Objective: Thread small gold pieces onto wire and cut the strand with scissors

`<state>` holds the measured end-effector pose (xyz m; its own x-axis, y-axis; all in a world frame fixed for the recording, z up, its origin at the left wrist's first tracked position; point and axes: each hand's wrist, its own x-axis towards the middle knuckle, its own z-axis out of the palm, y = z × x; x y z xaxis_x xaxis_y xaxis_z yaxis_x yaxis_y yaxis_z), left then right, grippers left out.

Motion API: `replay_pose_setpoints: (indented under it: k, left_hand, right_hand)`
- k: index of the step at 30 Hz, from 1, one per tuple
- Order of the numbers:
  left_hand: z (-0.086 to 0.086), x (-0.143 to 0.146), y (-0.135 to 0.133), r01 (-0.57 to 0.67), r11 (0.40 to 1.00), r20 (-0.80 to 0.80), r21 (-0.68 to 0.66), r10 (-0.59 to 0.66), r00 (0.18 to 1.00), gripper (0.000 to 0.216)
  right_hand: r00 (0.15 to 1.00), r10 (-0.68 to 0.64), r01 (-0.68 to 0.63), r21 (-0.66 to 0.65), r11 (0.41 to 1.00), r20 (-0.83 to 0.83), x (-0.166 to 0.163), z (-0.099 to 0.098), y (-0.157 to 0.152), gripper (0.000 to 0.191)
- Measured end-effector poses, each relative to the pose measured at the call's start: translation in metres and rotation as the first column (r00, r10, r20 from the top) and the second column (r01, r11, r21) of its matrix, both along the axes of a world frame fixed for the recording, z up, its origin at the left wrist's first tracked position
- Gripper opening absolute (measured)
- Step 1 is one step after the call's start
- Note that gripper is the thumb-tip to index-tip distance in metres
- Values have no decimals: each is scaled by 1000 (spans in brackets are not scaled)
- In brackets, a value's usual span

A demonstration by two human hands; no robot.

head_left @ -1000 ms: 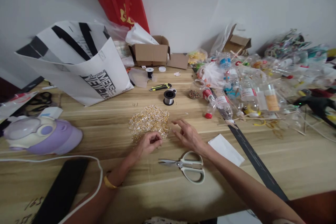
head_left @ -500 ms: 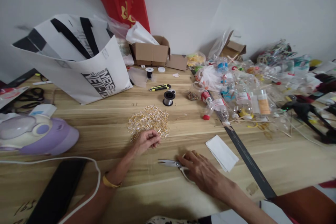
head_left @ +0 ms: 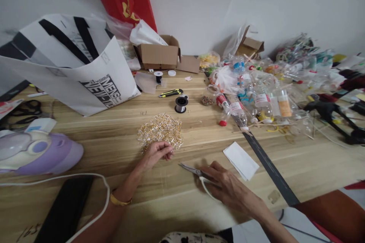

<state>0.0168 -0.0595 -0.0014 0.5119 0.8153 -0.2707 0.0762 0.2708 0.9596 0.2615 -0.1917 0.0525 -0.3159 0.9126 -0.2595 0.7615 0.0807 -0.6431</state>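
Observation:
A tangled heap of gold and silver beaded strands (head_left: 160, 129) lies on the wooden table (head_left: 137, 212). At its near edge is my left hand (head_left: 157, 153), thumb and fingers pinched together on something too small to make out. Faint thin lines, like clear thread, run on the table below it. To the right, my right hand (head_left: 224, 182) grips a pair of scissors (head_left: 190, 168) by the pale handle. The blades look closed and point left toward my left hand, a short gap apart from it.
Beyond the heap stand a wire spool (head_left: 181, 104) and a yellow-black utility knife (head_left: 170, 93). Folded white paper (head_left: 241, 160) lies right of the scissors. Plastic bottles (head_left: 262, 102) crowd the right rear. A white bag (head_left: 105, 79), a purple device (head_left: 51, 153) and a white cable (head_left: 107, 182) are leftward.
The scissors blades have come together and tilted, with their tips now further right. My right hand has shifted a little right with them. My left hand stays pinched by the heap.

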Motion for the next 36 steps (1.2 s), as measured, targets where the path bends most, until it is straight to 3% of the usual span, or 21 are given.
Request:
replay_pose_setpoints:
  k: [6, 9, 19, 36]
  left_hand:
    - [4, -5, 3, 46, 999, -2, 16, -46, 999, 31]
    - [2, -4, 2, 39, 999, -9, 19, -39, 999, 29]
    - [4, 5, -6, -18, 1000, 18, 0, 18, 1000, 17]
    - [4, 8, -6, -20, 996, 113, -81, 29, 993, 25]
  right_hand:
    - [939, -197, 186, -67, 980, -281, 6, -13, -5, 35]
    - [880, -256, 213, -150, 966, -400, 7, -18, -8, 43]
    - [898, -174, 129, -137, 982, -403, -6, -19, -11, 47]
    - [887, -185, 168, -76, 983, -422, -25, -19, -3, 49]
